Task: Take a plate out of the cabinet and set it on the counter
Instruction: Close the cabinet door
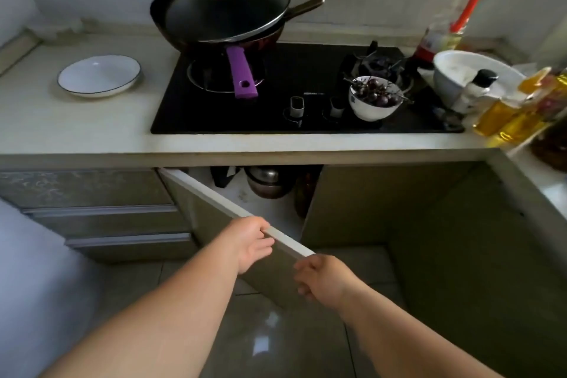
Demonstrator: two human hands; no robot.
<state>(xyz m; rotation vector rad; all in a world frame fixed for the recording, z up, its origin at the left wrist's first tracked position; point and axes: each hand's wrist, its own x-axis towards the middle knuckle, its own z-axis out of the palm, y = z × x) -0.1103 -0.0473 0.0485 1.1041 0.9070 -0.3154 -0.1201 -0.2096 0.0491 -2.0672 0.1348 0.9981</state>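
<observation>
plate [98, 75] already on desk [76, 126], left of stove [276, 95]. cabinet door [233, 209] below stove ajar; left hand [250, 244] curled on its top edge, right hand [322, 279] loosely curled, empty. judged: only closing door left.

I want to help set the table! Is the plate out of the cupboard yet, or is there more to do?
Looks done: a white plate already sits on the counter, left of the stove. In hand: the left hand grips the top edge of the open cabinet door, and the right hand is at its corner. Left: probably just shutting that door, though I can't tell which way it is swinging.
</observation>
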